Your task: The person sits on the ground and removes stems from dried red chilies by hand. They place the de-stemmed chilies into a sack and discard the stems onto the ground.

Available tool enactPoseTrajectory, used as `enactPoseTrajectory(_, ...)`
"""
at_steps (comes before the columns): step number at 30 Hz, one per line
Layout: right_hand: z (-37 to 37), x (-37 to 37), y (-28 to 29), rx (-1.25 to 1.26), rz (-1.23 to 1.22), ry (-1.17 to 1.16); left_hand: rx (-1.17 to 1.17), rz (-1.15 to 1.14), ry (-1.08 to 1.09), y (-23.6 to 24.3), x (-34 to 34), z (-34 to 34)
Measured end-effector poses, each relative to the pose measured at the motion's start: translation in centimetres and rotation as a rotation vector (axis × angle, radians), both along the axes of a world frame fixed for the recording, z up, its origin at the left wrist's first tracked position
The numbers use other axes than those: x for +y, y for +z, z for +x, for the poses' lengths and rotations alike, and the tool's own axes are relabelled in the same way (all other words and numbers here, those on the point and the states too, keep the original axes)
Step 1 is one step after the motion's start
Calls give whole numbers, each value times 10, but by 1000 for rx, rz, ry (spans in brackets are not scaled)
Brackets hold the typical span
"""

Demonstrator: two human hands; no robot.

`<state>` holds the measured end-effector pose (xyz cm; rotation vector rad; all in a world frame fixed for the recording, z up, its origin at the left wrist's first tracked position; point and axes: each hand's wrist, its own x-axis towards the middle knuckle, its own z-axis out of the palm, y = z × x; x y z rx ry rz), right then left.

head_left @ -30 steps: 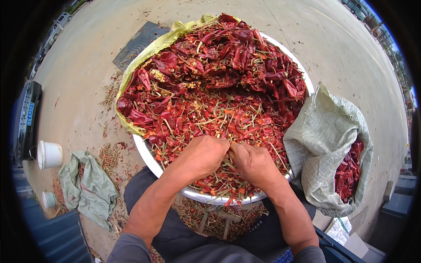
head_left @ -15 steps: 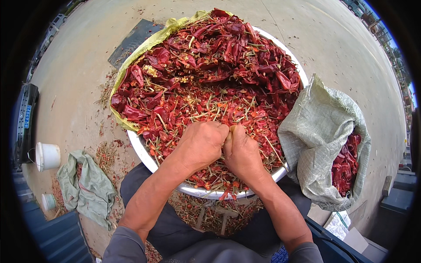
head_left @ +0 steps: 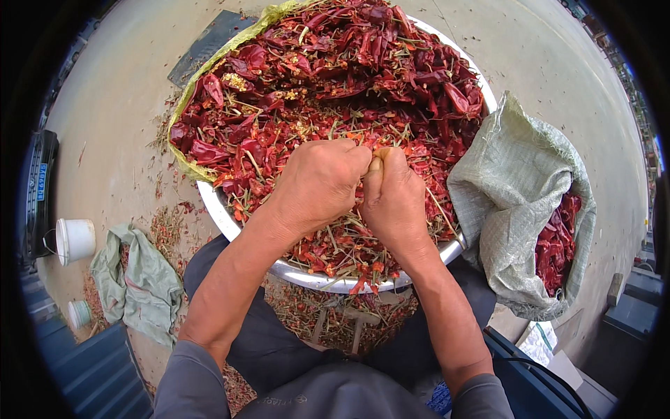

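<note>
A wide metal basin (head_left: 317, 281) in front of me is heaped with dried red chili peppers (head_left: 391, 70), with torn pieces, stems and pale seeds in its nearer half. Over the near part of the heap, my left hand (head_left: 317, 183) and my right hand (head_left: 396, 199) are closed with their knuckles and thumbs nearly together. Whatever they pinch between them is hidden by the fingers. A yellow woven sack (head_left: 183, 119) lines the basin's far left edge. By the right rim, a grey-green woven sack (head_left: 513, 174) gapes to show more dark red peppers (head_left: 557, 241).
At the left stand a white bucket (head_left: 75, 241) and a smaller pail (head_left: 79, 313), beside a crumpled green sack (head_left: 143, 279). A dark flat board (head_left: 209, 49) lies behind the basin. Stems and pepper scraps (head_left: 342, 325) litter the ground between my legs.
Both hands have moved up and away from me, still close together and closed. The view has shifted slightly, so the basin sits higher in it.
</note>
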<state>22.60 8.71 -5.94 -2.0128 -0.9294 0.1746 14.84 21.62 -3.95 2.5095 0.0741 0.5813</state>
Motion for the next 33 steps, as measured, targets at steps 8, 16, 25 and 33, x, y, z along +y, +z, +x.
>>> enactPoseTrajectory(8,35,-15,5,307,-73,-115,131,-519,-66,23,-13,-21)
enactPoseTrajectory(16,29,-34,14,247,179,85,273,-941,-11,7,1,-25)
enactPoseTrajectory(25,23,-25,15,22,146,310,287,-526,-35,9,2,-15)
enactPoseTrajectory(33,15,-37,4,18,-21,423,182,-143,-115,6,-4,-26)
